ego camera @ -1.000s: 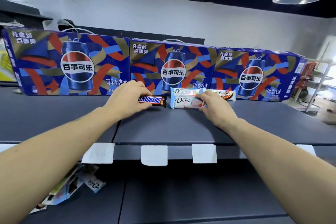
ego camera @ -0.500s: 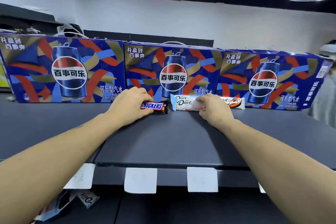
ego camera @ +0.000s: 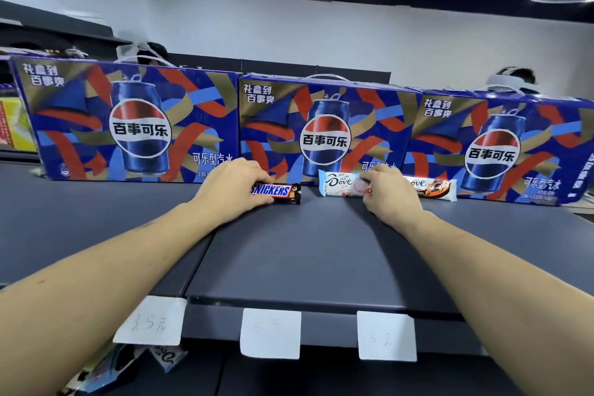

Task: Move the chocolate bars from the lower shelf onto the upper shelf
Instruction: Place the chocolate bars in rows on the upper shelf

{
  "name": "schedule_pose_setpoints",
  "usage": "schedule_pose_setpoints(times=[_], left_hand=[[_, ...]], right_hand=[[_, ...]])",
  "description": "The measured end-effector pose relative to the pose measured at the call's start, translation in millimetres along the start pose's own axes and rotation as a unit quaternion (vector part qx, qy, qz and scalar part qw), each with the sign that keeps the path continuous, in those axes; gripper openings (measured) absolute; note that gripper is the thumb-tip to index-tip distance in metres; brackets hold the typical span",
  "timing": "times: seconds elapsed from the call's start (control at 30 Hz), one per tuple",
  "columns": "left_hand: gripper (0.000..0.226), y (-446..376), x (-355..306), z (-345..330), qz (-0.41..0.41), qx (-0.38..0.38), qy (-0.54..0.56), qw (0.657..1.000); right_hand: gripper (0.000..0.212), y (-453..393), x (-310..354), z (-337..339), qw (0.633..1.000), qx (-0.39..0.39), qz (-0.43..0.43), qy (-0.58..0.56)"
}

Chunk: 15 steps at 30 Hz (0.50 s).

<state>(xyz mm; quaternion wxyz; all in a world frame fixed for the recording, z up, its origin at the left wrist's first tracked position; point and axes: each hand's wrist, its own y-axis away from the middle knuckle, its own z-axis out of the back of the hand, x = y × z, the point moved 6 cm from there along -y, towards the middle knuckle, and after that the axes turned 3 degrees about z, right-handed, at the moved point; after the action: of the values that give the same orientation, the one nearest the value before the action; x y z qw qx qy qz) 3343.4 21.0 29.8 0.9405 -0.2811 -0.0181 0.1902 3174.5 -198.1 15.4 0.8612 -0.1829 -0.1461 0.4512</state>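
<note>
On the upper shelf [ego camera: 289,254], the left hand [ego camera: 231,186] grips a Snickers bar [ego camera: 276,192], fingers curled over its top and thumb under its near edge; the bar lies flat on the shelf. Just to its right, the right hand [ego camera: 390,193] pinches the middle of a white Dove bar [ego camera: 340,184], which also rests on the shelf. A second Dove bar [ego camera: 434,190] (white with a brown-orange print) lies beside the hand to the right. Three blue Pepsi gift boxes [ego camera: 324,135] stand in a row behind them. Paper price tags [ego camera: 270,334] hang from the shelf edge. More wrappers [ego camera: 167,358] lie on the lower shelf [ego camera: 321,376] at bottom left.
</note>
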Motion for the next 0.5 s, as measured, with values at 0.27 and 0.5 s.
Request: schedule_pose_setpoints(times=[0.27, 0.5], left_hand=[[0.037, 18.3, 37.7, 20.2, 0.021, -0.005, -0.005, 1.0], [0.037, 45.8, 92.2, 37.6, 0.067, 0.004, 0.016, 0.998]], right_hand=[[0.039, 1.2, 35.5, 6.8, 0.999, -0.036, 0.015, -0.011], [0.028, -2.9, 126.2, 6.3, 0.994, -0.054, 0.074, -0.053]])
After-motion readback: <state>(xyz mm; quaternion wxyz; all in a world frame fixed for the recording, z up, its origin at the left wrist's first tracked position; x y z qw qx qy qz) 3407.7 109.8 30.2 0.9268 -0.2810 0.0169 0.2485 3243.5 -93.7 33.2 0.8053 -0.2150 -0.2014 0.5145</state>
